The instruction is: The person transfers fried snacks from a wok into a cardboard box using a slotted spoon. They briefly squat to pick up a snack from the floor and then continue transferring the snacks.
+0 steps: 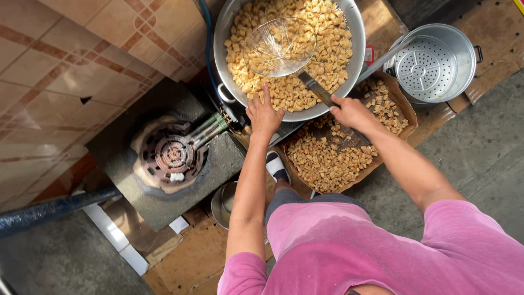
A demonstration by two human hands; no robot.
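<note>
A big metal wok [356,61] holds a heap of pale fried pieces [327,54]. Over them lies a round wire skimmer [280,46], its dark handle running down to my right hand [352,111], which grips it. My left hand [263,115] rests with fingers spread on the wok's near rim, touching the pieces there. Below the wok, a brown cardboard sheet [403,97] carries a pile of darker fried pieces [327,161].
A gas burner [170,154] sits on a grey slab at the left, with a blue hose [206,49] beside the wok. A metal steamer pot [434,63] stands at upper right. A small metal pot [222,205] is near my foot [277,166]. Tiled floor lies left.
</note>
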